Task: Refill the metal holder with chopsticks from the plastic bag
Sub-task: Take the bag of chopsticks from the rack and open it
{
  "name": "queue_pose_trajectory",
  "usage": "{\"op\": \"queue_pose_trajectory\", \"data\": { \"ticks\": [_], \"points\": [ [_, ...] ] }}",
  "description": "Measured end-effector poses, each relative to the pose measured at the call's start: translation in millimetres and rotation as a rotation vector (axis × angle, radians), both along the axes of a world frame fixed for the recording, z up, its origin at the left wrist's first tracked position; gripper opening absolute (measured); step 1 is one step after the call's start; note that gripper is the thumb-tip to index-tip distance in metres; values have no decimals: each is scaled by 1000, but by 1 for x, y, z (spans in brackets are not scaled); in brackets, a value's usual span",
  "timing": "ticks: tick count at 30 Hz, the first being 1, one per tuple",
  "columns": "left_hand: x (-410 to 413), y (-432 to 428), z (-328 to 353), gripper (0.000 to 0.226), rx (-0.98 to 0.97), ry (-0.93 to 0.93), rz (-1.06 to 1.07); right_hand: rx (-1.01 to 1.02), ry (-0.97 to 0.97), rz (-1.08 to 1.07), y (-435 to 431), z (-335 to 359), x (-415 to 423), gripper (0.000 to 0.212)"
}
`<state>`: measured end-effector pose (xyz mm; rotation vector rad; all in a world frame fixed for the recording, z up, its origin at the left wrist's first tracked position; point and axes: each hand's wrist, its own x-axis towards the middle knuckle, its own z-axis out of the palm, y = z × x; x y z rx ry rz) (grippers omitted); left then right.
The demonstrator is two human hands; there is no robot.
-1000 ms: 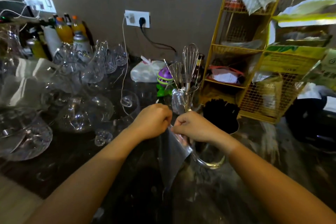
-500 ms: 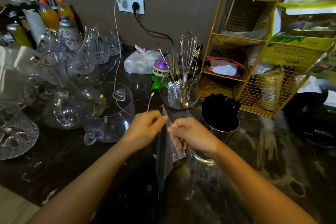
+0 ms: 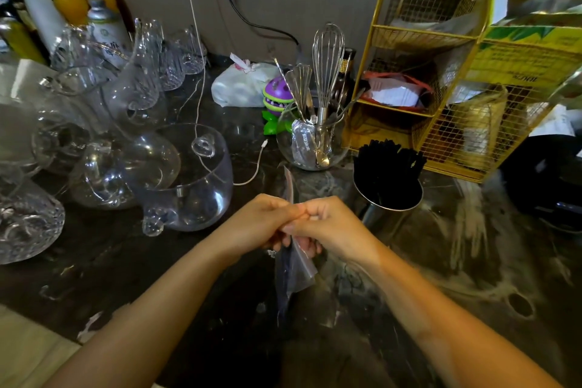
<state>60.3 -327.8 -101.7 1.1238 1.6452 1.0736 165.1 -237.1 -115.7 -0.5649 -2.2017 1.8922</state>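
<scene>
A clear plastic bag (image 3: 295,271) hangs between my two hands over the dark counter, its top edge sticking up above my knuckles. My left hand (image 3: 256,224) and my right hand (image 3: 330,227) both pinch the bag near its top, fingers pressed together and touching. Dark contents show faintly inside the bag. The metal holder (image 3: 382,214) stands just right of my right hand, packed with black chopsticks (image 3: 389,168) standing upright.
A glass bowl (image 3: 311,148) holding a whisk and forks stands behind the holder. Several clear glass jugs (image 3: 189,179) crowd the left. A yellow wire rack (image 3: 441,79) rises at the right. A white cable (image 3: 252,173) trails across the counter (image 3: 456,261).
My hands have closed together on the bag's top, and the bag now hangs narrower and lower. The view has tilted down and drawn closer to the counter.
</scene>
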Motion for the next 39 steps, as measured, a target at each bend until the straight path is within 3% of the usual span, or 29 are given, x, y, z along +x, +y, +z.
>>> {"op": "queue_pose_trajectory", "data": {
  "ticks": [9, 13, 22, 25, 29, 35, 39],
  "points": [
    [1, -2, -7, 37, 52, -185, 24, -118, 99, -66, -5, 0, 6, 29],
    [4, -3, -9, 31, 89, -346, 59, -250, 161, -92, -11, 3, 8, 26],
    [16, -8, -4, 33, 188, -430, 152, -565, 292, -160, -22, 5, 7, 20],
    [15, -10, -1, 31, 207, -521, 143, -648, 387, -162, -21, 5, 8, 26],
    [10, -8, 1, 39, 187, -278, 190, -521, 327, -198, -22, 9, 10, 24],
    [-8, -10, 11, 39, 188, -70, 345, -53, 194, -456, -10, 14, 11, 44],
    [-19, -10, 20, 36, 251, 39, 429, 25, 205, -505, 2, 23, 18, 44]
  ]
}}
